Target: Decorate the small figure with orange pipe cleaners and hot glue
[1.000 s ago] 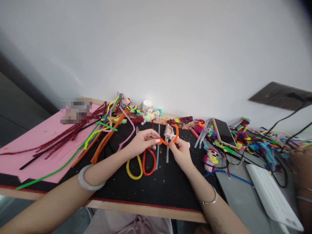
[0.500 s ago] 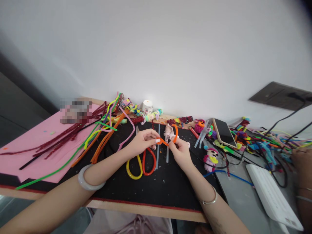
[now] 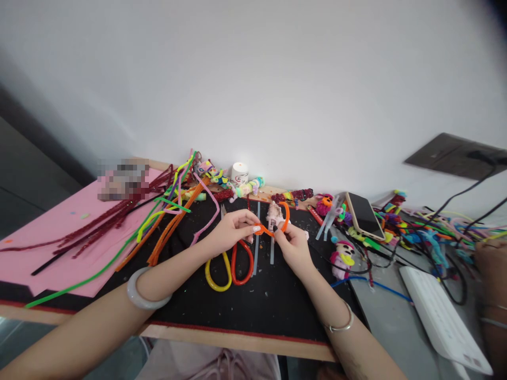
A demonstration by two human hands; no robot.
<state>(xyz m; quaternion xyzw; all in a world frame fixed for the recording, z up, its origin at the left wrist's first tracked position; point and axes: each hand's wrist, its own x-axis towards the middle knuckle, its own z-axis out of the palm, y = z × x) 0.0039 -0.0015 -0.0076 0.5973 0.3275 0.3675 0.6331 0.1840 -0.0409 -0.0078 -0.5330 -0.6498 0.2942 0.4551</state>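
An orange pipe cleaner (image 3: pixel 287 212) runs between my two hands above the black mat (image 3: pixel 277 311); its far end curves upward past my right fingers. My left hand (image 3: pixel 233 230) pinches its coiled left end between thumb and fingertips. With thumb and forefinger closed, my right hand (image 3: pixel 292 244) grips it a little further along. Below my left hand lie scissors with yellow and red handles (image 3: pixel 242 269), their blades partly hidden by that hand. Clear glue sticks (image 3: pixel 256 253) rest on the mat between the hands. Just behind my right hand is a pale pink glue gun (image 3: pixel 274 212), partly covered.
Loose pipe cleaners (image 3: pixel 158 227) spread over pink sheets (image 3: pixel 75 232) at left. A paper cup (image 3: pixel 240 173) stands by the wall. Rightward are a small doll (image 3: pixel 343 258), a phone (image 3: pixel 364 215), a white power strip (image 3: pixel 443 316), cables and another person's hand (image 3: pixel 491 264).
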